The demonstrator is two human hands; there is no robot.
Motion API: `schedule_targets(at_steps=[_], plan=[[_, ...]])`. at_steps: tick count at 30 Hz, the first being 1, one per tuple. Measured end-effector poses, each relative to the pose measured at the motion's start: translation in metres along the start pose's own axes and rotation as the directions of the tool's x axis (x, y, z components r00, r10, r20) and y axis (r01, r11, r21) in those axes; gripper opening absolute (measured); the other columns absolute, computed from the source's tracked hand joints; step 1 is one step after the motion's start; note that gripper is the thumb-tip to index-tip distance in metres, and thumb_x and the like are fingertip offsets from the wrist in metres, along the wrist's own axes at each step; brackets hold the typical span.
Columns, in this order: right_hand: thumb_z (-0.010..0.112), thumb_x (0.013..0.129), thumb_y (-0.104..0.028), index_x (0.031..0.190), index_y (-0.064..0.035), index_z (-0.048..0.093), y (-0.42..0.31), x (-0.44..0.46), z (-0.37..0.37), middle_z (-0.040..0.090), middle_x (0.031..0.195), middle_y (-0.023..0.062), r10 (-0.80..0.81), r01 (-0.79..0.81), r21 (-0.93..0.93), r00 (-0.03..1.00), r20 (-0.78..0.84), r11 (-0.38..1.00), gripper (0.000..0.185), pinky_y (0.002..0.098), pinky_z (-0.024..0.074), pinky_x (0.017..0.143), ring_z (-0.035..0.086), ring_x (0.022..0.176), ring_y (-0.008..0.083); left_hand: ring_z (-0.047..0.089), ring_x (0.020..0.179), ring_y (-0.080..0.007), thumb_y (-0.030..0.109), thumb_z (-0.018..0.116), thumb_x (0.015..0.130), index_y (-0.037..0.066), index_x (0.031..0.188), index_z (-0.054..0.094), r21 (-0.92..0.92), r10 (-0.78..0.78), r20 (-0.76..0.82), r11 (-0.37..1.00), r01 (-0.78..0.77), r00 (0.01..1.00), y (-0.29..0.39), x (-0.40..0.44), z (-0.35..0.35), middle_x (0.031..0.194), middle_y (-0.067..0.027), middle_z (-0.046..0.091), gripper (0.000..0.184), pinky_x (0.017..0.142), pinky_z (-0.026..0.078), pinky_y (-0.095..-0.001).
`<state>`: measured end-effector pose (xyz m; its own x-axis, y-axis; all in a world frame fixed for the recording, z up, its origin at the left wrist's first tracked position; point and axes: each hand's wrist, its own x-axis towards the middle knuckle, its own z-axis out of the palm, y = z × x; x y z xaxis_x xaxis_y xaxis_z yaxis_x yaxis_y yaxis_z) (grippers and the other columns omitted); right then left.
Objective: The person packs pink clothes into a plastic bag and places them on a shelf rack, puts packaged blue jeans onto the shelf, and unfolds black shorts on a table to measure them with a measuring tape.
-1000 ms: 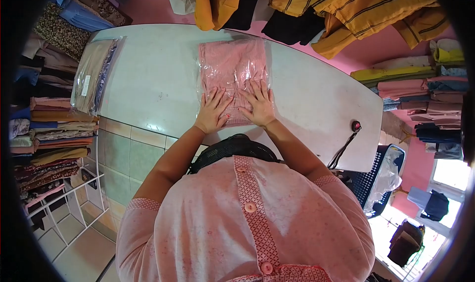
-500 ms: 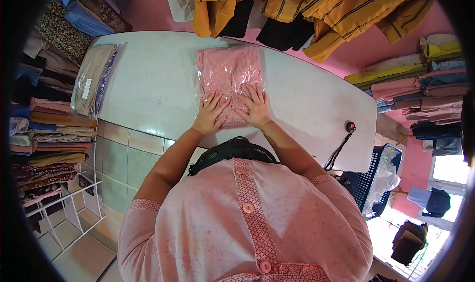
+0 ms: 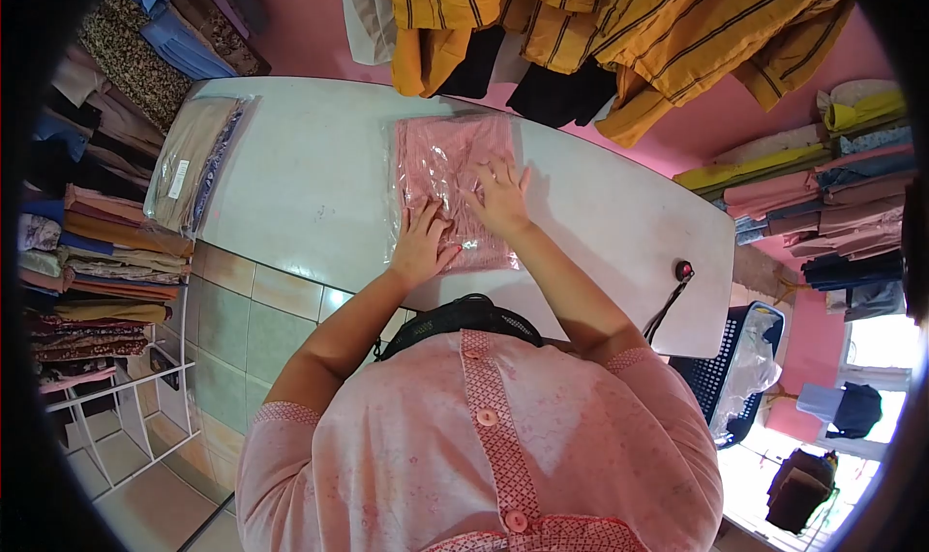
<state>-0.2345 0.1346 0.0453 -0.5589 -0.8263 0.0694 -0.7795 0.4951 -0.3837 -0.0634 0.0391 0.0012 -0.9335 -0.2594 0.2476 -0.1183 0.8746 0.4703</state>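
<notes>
A folded pink garment in a clear plastic bag [image 3: 455, 150] lies flat on the white table [image 3: 290, 165] in front of me. My left hand [image 3: 420, 246] rests on its lower left part, fingers apart and pointing away from me. On the right side of the bag, farther up, my right hand [image 3: 501, 202] lies with its fingers spread. Both palms face down on the shiny plastic. Neither hand is wrapped round anything.
A bagged stack of beige and blue clothes [image 3: 194, 165] sits at the table's left end. A red-topped device with a black cord [image 3: 684, 269] is at the right. A blue basket [image 3: 721, 368] holds plastic. Yellow striped garments [image 3: 668, 29] hang behind; clothes racks [image 3: 111, 252] flank the table.
My right hand has slid up the bag, away from me, while my left hand stays lower. The whole view has shifted slightly, so the table appears lower.
</notes>
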Motion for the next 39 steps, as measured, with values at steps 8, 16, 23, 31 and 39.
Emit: schedule_targets(at_steps=[8,16,23,31,39], plan=[[0.051,0.085,-0.043,0.136,-0.0392,0.034,0.011,0.026,0.04,0.01,0.15,0.0089,-0.171,0.187,-0.158,0.979,0.108,0.97,0.054,0.0611,0.0038,0.106,0.005,0.137,0.0393,0.022,0.133,-0.0358,0.029,0.06,0.081,0.008,0.113,0.051,-0.032,-0.037,0.026,0.999,0.037,0.999,-0.005,-0.001,0.001,0.134,-0.0162,0.037,0.04,0.103,0.012,-0.0627],[0.05,0.086,-0.042,0.136,-0.0387,0.033,0.008,0.028,0.041,0.008,0.151,0.0082,-0.135,0.156,-0.132,0.979,0.156,0.979,0.053,0.0612,0.0016,0.106,0.004,0.137,0.038,0.022,0.133,-0.0344,0.026,0.057,0.083,0.007,0.112,0.052,-0.051,-0.053,-0.003,0.997,0.053,0.999,-0.008,-0.001,0.006,0.133,-0.0141,0.037,0.035,0.104,0.011,-0.0622],[0.045,0.089,-0.038,0.139,-0.0327,0.031,0.025,0.044,0.039,0.009,0.151,0.0089,-0.134,0.119,0.067,0.941,0.312,0.991,0.052,0.0573,0.0013,0.108,0.001,0.138,0.0377,0.021,0.134,-0.0342,0.025,0.058,0.082,0.01,0.112,0.051,-0.063,-0.054,0.001,0.997,0.054,0.999,-0.009,-0.001,0.008,0.134,-0.0134,0.036,0.034,0.104,0.009,-0.0616],[0.068,0.073,-0.017,0.101,-0.0084,0.063,0.039,-0.051,-0.015,0.06,0.104,0.007,-0.527,0.534,0.168,0.846,-0.089,0.829,0.03,0.0355,0.0447,0.086,0.054,0.098,0.0254,0.023,0.133,-0.0349,0.023,0.063,0.079,0.012,0.109,0.051,-0.178,-0.077,-0.026,0.981,0.071,0.997,-0.013,-0.001,0.012,0.135,-0.012,0.038,0.035,0.103,0.009,-0.0621],[0.071,0.068,-0.026,0.12,-0.0101,0.051,0.049,-0.115,0.008,0.05,0.12,0.0077,-0.476,0.471,0.13,0.88,0.008,0.873,0.058,0.037,0.0392,0.096,0.044,0.115,0.0275,0.022,0.133,-0.0382,0.016,0.066,0.076,0.022,0.086,0.068,-0.413,-0.081,0.034,0.906,0.088,0.996,-0.027,0.003,0.014,0.136,-0.0098,0.039,0.012,0.104,0.008,-0.0606]])
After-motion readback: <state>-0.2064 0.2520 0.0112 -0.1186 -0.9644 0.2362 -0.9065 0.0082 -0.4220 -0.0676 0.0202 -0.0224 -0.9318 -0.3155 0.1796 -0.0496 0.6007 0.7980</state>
